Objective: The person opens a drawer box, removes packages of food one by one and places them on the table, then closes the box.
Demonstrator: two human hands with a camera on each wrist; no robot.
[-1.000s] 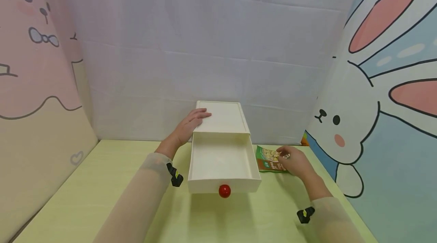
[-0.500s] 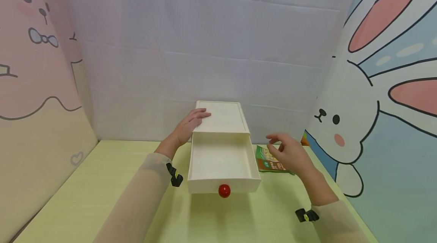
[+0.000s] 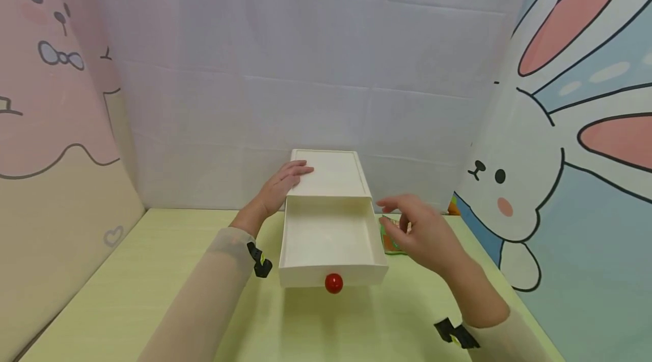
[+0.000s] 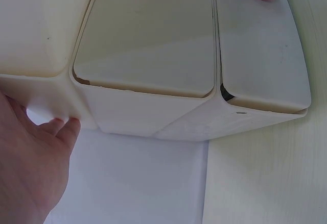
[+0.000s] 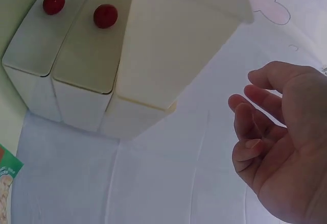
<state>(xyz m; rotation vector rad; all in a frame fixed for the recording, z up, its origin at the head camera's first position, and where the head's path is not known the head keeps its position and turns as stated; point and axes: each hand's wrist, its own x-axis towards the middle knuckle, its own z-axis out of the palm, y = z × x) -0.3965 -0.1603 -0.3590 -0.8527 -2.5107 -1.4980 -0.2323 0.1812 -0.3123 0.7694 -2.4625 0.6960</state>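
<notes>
A white drawer cabinet point(image 3: 331, 172) stands against the back curtain with its top drawer point(image 3: 326, 237) pulled out; nothing lies inside. The drawer's front carries a round red knob point(image 3: 333, 283). My left hand point(image 3: 275, 189) rests at the cabinet's upper left edge, its fingers stretched over the top. In the air right of the drawer is my right hand point(image 3: 425, 232), fingers loosely bent and holding nothing. Behind it, partly hidden, a green and brown snack packet point(image 3: 389, 242) lies on the table. The right wrist view shows a corner of that packet point(image 5: 6, 175).
Two lower drawers point(image 5: 82, 55) of the cabinet are closed, each with a red knob. The pale green table point(image 3: 178, 271) extends on both sides. A white curtain point(image 3: 305, 68) hangs behind, and a panel with a cartoon rabbit point(image 3: 530, 181) bounds the right side.
My right hand has let go of the snack packet, lifted off it and moved left toward the drawer. The packet stays on the table; my left hand has kept its place.
</notes>
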